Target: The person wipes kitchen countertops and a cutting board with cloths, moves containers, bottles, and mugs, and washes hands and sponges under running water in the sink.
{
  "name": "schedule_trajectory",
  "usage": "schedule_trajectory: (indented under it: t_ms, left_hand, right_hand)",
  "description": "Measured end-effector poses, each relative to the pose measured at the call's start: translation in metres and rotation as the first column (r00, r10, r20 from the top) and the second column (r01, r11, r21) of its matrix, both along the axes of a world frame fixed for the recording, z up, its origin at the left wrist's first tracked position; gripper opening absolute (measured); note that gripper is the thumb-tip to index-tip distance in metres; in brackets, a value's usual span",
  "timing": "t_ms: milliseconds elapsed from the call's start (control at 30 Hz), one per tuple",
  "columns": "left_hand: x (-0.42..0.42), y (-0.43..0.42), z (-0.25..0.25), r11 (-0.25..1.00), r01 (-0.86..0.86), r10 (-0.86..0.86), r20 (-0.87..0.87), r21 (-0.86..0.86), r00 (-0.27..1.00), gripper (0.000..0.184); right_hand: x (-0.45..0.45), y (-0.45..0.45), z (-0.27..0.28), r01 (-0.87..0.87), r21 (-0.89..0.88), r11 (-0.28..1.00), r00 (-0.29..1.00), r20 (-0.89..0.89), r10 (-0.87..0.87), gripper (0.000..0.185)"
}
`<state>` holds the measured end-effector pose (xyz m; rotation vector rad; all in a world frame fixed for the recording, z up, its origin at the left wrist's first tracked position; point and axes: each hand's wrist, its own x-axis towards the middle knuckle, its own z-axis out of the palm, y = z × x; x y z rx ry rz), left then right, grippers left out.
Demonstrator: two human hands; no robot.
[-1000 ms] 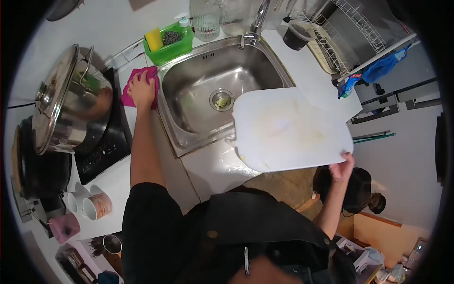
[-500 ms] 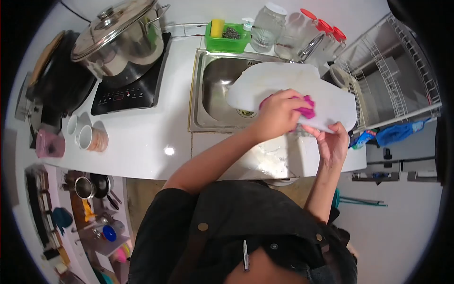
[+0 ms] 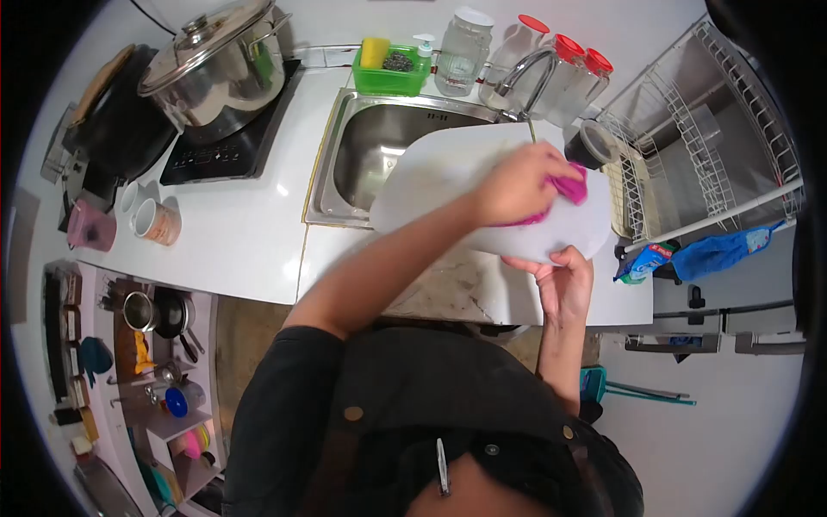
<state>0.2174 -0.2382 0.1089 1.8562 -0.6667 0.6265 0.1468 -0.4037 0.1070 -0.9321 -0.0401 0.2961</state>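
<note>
A large white cutting board [image 3: 431, 177] is held at a tilt over the right part of the steel sink [image 3: 323, 194] and the counter edge. My left hand [image 3: 521, 185] reaches across it, fingers closed around a bunched magenta cloth [image 3: 570, 183] that presses on the board's upper face. At the near right edge, my right hand [image 3: 564, 280] grips the board, thumb on top and the other fingers partly hidden beneath. The faucet [image 3: 541, 69] arches just behind the board.
Behind the sink stand a green tray [image 3: 388, 82] with a yellow sponge, a glass jar [image 3: 463, 53] and red-lidded bottles [image 3: 564, 77]. A wire dish rack [image 3: 680, 129] is at right. Leftward are a steel pot [image 3: 215, 73] on an induction cooker [image 3: 220, 159] and a mug [image 3: 158, 222].
My left hand has slid the cloth toward the board's right end. The board sits nearer to me, relative to the sink, and my right hand still grips its edge.
</note>
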Motion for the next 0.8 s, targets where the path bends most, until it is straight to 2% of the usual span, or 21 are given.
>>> schedule_trajectory:
  t_ms: [67, 100, 167, 233, 300, 400, 433, 500, 567, 600, 633, 667, 700, 733, 800]
  left_hand:
    - [0.005, -0.006, -0.013, 0.995, -0.103, 0.104, -0.049, 0.018, 0.993, 0.037]
    - [0.017, 0.01, -0.023, 0.992, -0.121, 0.123, -0.075, 0.038, 0.99, 0.038]
    - [0.026, 0.054, -0.048, 0.957, -0.26, 0.271, -0.07, 0.128, 0.96, 0.038]
    - [0.016, 0.103, -0.075, 0.868, -0.394, 0.477, -0.29, 0.302, 0.83, 0.038]
    - [-0.012, 0.143, -0.086, 0.77, -0.61, 0.638, -0.262, 0.189, 0.724, 0.034]
    - [-0.097, 0.184, -0.052, 0.64, -0.76, 0.766, -0.169, 0.115, 0.62, 0.034]
    - [-0.132, 0.2, -0.045, 0.562, -0.793, 0.824, -0.082, 0.236, 0.56, 0.047]
    - [-0.195, 0.216, -0.037, 0.41, -0.813, 0.909, -0.115, 0.414, 0.4, 0.067]
    - [-0.249, 0.259, -0.084, 0.526, -0.752, 0.849, -0.296, 0.397, 0.437, 0.076]
    - [-0.262, 0.266, -0.113, 0.346, -0.697, 0.938, -0.239, 0.628, 0.251, 0.076]
    - [-0.271, 0.271, -0.131, 0.151, -0.566, 0.988, -0.134, 0.811, 0.072, 0.077]
    - [-0.26, 0.262, -0.131, 0.109, -0.549, 0.993, -0.11, 0.829, 0.031, 0.078]
    - [-0.241, 0.257, -0.13, 0.117, -0.529, 0.993, -0.115, 0.841, 0.037, 0.074]
    - [-0.221, 0.253, -0.14, 0.153, -0.528, 0.985, -0.086, 0.836, 0.149, 0.069]
    - [-0.163, 0.244, -0.142, 0.211, -0.51, 0.959, -0.075, 0.834, 0.274, 0.061]
  right_hand:
    - [-0.004, -0.01, 0.001, -0.018, 0.041, 0.999, 1.0, 0.002, 0.018, 0.05]
    - [-0.007, -0.017, 0.004, -0.016, 0.035, 0.999, 0.999, 0.03, 0.015, 0.053]
    - [-0.019, -0.032, 0.013, -0.004, 0.024, 1.0, 0.997, 0.078, 0.002, 0.058]
    - [-0.022, -0.053, 0.014, 0.045, -0.033, 0.998, 0.994, 0.099, -0.041, 0.064]
    - [-0.018, -0.077, 0.013, 0.111, -0.048, 0.993, 0.988, 0.116, -0.105, 0.065]
    - [-0.013, -0.105, 0.015, 0.144, -0.04, 0.989, 0.979, 0.15, -0.136, 0.067]
    - [-0.011, -0.112, 0.016, 0.134, -0.024, 0.991, 0.979, 0.158, -0.129, 0.068]
    - [-0.007, -0.125, 0.01, 0.153, -0.008, 0.988, 0.976, 0.158, -0.15, 0.069]
    - [-0.001, -0.133, 0.002, 0.204, -0.003, 0.979, 0.969, 0.142, -0.202, 0.069]
    - [0.001, -0.137, -0.003, 0.201, -0.007, 0.98, 0.969, 0.148, -0.197, 0.07]
    - [0.001, -0.136, -0.005, 0.215, -0.004, 0.977, 0.966, 0.15, -0.212, 0.07]
    - [0.0, -0.133, -0.006, 0.233, 0.002, 0.972, 0.961, 0.153, -0.231, 0.07]
    - [-0.001, -0.13, -0.008, 0.253, 0.008, 0.967, 0.955, 0.16, -0.251, 0.07]
    - [-0.003, -0.131, -0.013, 0.282, 0.016, 0.959, 0.949, 0.14, -0.282, 0.07]
    - [-0.007, -0.124, -0.014, 0.301, 0.025, 0.953, 0.945, 0.125, -0.301, 0.071]
